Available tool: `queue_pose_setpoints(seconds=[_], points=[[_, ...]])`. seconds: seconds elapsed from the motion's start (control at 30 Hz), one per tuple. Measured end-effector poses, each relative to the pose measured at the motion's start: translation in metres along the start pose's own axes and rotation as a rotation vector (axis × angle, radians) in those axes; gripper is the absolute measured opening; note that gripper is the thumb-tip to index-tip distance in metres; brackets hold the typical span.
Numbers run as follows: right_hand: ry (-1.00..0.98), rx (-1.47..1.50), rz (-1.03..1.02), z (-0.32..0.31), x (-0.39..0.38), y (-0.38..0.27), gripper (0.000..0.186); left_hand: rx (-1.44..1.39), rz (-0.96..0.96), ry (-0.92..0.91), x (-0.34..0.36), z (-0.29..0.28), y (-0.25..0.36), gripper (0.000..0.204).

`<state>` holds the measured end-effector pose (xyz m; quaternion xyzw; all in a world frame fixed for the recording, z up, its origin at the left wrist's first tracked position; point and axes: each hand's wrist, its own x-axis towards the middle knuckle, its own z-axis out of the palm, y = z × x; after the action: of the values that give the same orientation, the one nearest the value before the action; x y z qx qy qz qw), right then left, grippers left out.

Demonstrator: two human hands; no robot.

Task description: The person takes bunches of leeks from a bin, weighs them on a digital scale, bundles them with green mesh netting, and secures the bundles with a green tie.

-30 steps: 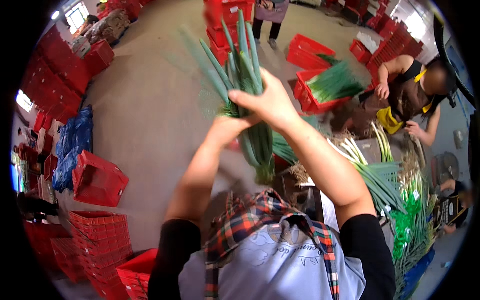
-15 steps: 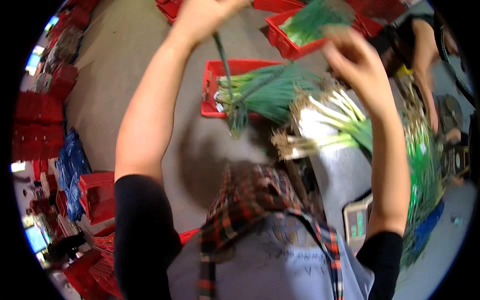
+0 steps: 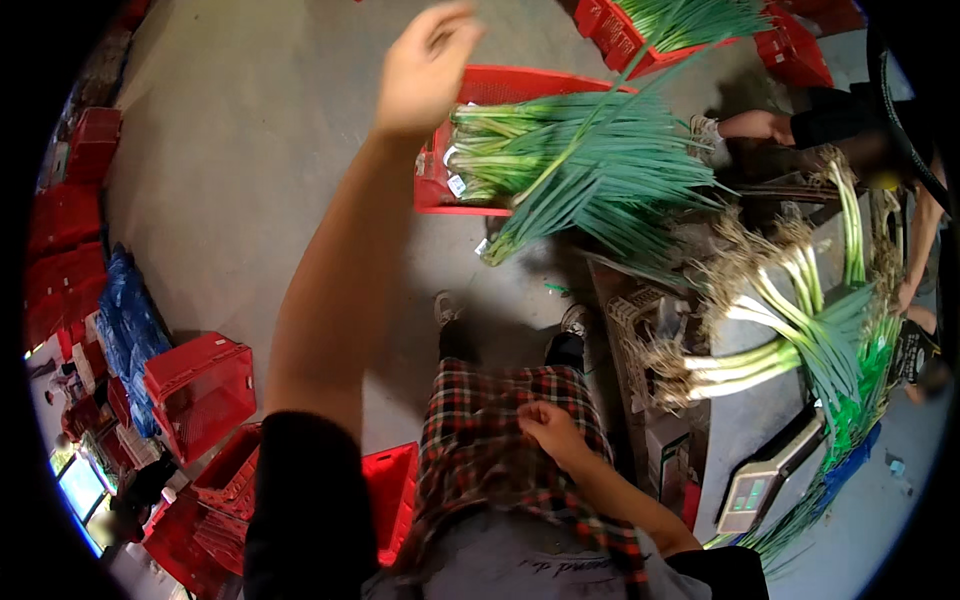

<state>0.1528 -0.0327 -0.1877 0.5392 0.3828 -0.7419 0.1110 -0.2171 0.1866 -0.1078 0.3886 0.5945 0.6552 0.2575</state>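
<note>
My left hand is raised above the top-left of a red crate, its fingers loosely curled and apart, holding nothing. Green onion bunches with white labels lie in this crate, with one bunch angled over its right and front side. My right hand hangs low at my plaid apron, loosely open and empty. At my right, loose white-stemmed onions with roots lie on a metal table beside a digital scale.
Red crates stand stacked at left, tipped near a blue tarp, beside my legs, and at upper right holding onions. A co-worker is at the table's far side; another person is at far right.
The bunch I held a second ago now lies at the crate, out of my hands. My right hand has dropped to my apron; my left stays raised. The view has tilted down.
</note>
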Motion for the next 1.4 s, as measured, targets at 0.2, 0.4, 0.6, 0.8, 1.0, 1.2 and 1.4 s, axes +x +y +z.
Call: queue_pose_setpoints(seconds=[0.2,0.4,0.6,0.8,1.0,1.2,1.4], points=[[0.483,-0.963,-0.769,0.031,0.253,-0.150,0.016,0.199,-0.662,0.152,-0.180,-0.093,-0.238,0.015],[0.248,-2.115,-0.638,-0.112,0.416,-0.335,0.030,-0.215,-1.279,0.306,-0.336,-0.022,-0.293,0.016],[0.054,-2.445,-0.526,-0.162,0.464,-0.327,0.060,-0.217,-1.022,0.471,-0.270,0.033,-0.326,0.011],[-0.122,-2.523,-0.709,-0.167,0.498,-0.338,0.036,0.323,-0.857,0.247,-0.098,0.083,-0.338,0.057],[-0.275,-2.652,-0.660,-0.196,0.492,-0.361,0.019,0.486,-0.962,-0.114,-0.091,0.142,-0.366,0.037],[-0.445,-2.623,-0.076,-0.102,0.362,-0.362,0.020,0.237,-0.788,0.454,-0.147,0.105,-0.333,0.017],[-0.523,-1.538,0.684,-0.050,0.224,-0.342,0.028,-0.096,-0.807,0.511,-0.193,0.109,-0.235,0.011]])
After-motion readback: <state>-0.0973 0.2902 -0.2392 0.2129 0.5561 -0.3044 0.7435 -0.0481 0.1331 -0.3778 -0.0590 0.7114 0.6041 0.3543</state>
